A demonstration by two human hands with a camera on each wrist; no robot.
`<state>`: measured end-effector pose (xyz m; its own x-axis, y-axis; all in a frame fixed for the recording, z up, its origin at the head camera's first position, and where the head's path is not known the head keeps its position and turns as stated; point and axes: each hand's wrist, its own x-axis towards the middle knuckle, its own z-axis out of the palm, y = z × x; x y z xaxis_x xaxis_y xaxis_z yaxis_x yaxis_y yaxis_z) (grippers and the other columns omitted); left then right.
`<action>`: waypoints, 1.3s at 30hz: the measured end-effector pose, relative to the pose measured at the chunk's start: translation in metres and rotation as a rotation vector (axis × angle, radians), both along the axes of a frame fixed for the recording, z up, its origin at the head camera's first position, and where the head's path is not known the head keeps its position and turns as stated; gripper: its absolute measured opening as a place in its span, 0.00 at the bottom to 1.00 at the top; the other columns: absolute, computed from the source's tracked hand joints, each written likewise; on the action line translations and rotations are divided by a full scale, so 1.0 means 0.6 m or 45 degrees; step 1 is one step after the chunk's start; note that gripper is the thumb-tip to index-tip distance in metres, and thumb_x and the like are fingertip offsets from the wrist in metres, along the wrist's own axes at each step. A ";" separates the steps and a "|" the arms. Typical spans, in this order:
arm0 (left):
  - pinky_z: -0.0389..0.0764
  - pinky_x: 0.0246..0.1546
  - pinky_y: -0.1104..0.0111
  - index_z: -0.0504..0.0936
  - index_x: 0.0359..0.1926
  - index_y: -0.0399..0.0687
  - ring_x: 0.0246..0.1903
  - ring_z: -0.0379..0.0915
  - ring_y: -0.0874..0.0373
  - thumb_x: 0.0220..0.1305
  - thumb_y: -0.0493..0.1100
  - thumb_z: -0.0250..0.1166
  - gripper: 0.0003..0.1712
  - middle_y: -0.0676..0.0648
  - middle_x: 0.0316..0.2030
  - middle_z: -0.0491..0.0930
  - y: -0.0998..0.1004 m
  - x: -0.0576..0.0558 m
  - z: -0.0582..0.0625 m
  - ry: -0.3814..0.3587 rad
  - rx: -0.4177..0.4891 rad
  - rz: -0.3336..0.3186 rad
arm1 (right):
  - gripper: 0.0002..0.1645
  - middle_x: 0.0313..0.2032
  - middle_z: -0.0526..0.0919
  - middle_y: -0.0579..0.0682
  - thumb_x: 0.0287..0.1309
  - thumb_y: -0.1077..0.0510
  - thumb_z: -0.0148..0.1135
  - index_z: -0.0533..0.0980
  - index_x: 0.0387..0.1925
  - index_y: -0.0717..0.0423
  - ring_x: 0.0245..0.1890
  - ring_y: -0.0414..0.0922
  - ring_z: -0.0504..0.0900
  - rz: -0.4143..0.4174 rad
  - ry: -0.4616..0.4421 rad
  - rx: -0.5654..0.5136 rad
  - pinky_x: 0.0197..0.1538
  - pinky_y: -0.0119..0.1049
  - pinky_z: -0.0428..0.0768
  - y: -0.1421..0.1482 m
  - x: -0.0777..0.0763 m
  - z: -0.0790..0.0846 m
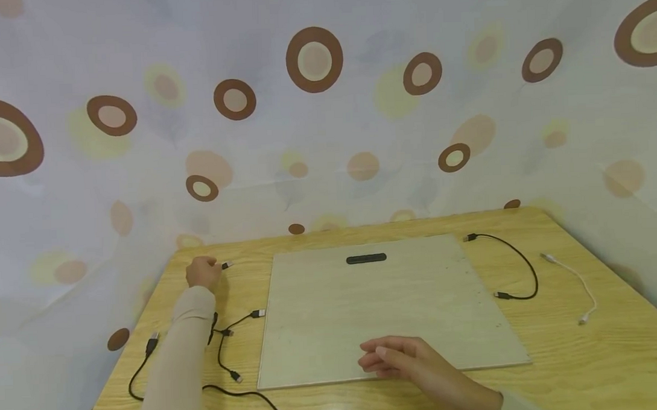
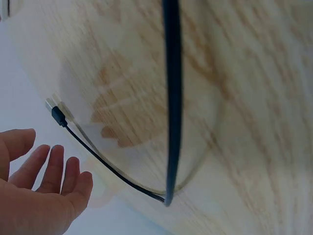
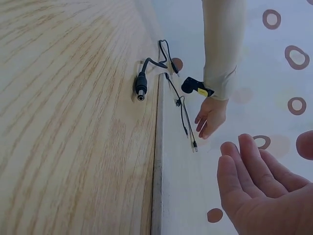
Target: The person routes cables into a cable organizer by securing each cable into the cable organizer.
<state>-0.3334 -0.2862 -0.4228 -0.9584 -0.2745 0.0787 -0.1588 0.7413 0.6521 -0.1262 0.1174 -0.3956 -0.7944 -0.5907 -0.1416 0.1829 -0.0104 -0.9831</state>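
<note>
My left hand (image 1: pixel 203 273) is held over the far left of the table, fingers loosely bent and parted with nothing between them. Just beyond its fingertips in the left wrist view is a black USB cable (image 2: pixel 110 166) with a metal-ended plug (image 2: pixel 57 113). That plug (image 1: pixel 227 265) shows to the right of the hand in the head view. My right hand (image 1: pixel 401 362) hovers relaxed over the front edge of the pale board (image 1: pixel 365 312), palm empty. A black multi-ended cable (image 1: pixel 220 347) lies beside my left forearm.
An oblong black piece (image 1: pixel 366 258) sits at the board's back. Right of the board lie a curved black cable (image 1: pixel 532 270) and a white cable (image 1: pixel 581 283). Another black cable (image 1: pixel 248 393) runs along the front left. A patterned sheet (image 1: pixel 326 126) rises behind the table.
</note>
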 end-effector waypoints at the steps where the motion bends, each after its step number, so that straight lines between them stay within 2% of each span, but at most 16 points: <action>1: 0.69 0.48 0.50 0.71 0.53 0.29 0.50 0.65 0.36 0.62 0.36 0.50 0.20 0.31 0.51 0.70 0.000 0.001 -0.002 -0.012 0.000 0.001 | 0.26 0.48 0.76 0.60 0.66 0.51 0.42 0.66 0.55 0.67 0.50 0.49 0.74 0.007 0.005 -0.007 0.52 0.40 0.72 0.001 0.001 0.000; 11: 0.74 0.42 0.52 0.72 0.53 0.33 0.47 0.68 0.36 0.58 0.29 0.46 0.21 0.31 0.51 0.70 -0.007 -0.003 -0.026 -0.025 0.007 0.016 | 0.22 0.48 0.76 0.59 0.66 0.55 0.41 0.67 0.55 0.65 0.50 0.47 0.74 0.066 -0.005 -0.076 0.53 0.37 0.71 0.009 0.005 -0.008; 16: 0.73 0.43 0.51 0.71 0.51 0.28 0.46 0.69 0.36 0.57 0.28 0.46 0.20 0.30 0.48 0.72 -0.004 -0.003 -0.023 -0.021 -0.119 -0.004 | 0.21 0.49 0.76 0.59 0.67 0.56 0.40 0.67 0.55 0.64 0.52 0.49 0.73 0.109 -0.015 -0.095 0.54 0.36 0.71 0.009 0.004 -0.010; 21: 0.73 0.43 0.51 0.71 0.51 0.26 0.46 0.68 0.36 0.58 0.29 0.46 0.19 0.29 0.47 0.72 0.000 -0.004 -0.023 -0.046 -0.174 -0.026 | 0.22 0.49 0.76 0.59 0.67 0.55 0.40 0.67 0.55 0.66 0.53 0.51 0.72 0.126 -0.025 -0.081 0.54 0.36 0.70 0.011 0.003 -0.014; 26: 0.75 0.38 0.52 0.79 0.40 0.28 0.38 0.73 0.37 0.57 0.30 0.53 0.12 0.31 0.38 0.78 -0.005 -0.013 -0.036 0.041 -0.381 -0.064 | 0.22 0.49 0.76 0.58 0.66 0.55 0.41 0.67 0.54 0.66 0.52 0.50 0.72 0.134 -0.081 -0.089 0.54 0.37 0.71 0.014 0.002 -0.020; 29: 0.74 0.38 0.52 0.82 0.35 0.30 0.34 0.75 0.39 0.56 0.30 0.56 0.10 0.34 0.33 0.80 -0.009 -0.019 -0.040 0.106 -0.459 -0.060 | 0.22 0.49 0.76 0.59 0.67 0.55 0.41 0.66 0.54 0.67 0.52 0.49 0.72 0.148 -0.072 -0.114 0.54 0.37 0.70 0.013 0.001 -0.023; 31: 0.75 0.37 0.52 0.83 0.34 0.31 0.34 0.76 0.40 0.55 0.30 0.56 0.09 0.35 0.32 0.80 -0.009 -0.021 -0.040 0.118 -0.433 -0.031 | 0.22 0.49 0.75 0.60 0.67 0.56 0.40 0.66 0.54 0.68 0.52 0.49 0.73 0.158 -0.053 -0.127 0.54 0.37 0.71 0.012 0.001 -0.025; 35: 0.77 0.35 0.55 0.82 0.35 0.32 0.34 0.76 0.41 0.55 0.31 0.58 0.09 0.35 0.33 0.80 -0.001 -0.017 -0.038 0.061 -0.317 0.042 | 0.22 0.49 0.75 0.62 0.67 0.58 0.40 0.66 0.54 0.70 0.51 0.49 0.73 0.170 -0.015 -0.133 0.53 0.35 0.72 0.012 0.001 -0.025; 39: 0.78 0.32 0.56 0.82 0.35 0.32 0.33 0.76 0.41 0.56 0.32 0.59 0.08 0.34 0.33 0.80 0.004 -0.014 -0.031 0.028 -0.271 0.074 | 0.21 0.49 0.75 0.60 0.67 0.58 0.40 0.66 0.54 0.69 0.51 0.48 0.73 0.180 -0.047 -0.162 0.53 0.35 0.71 0.013 0.002 -0.025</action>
<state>-0.3418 -0.2835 -0.4412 -0.9388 -0.3041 0.1617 -0.1925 0.8526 0.4858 -0.1250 0.1251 -0.4104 -0.6977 -0.7112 -0.0861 0.2272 -0.1057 -0.9681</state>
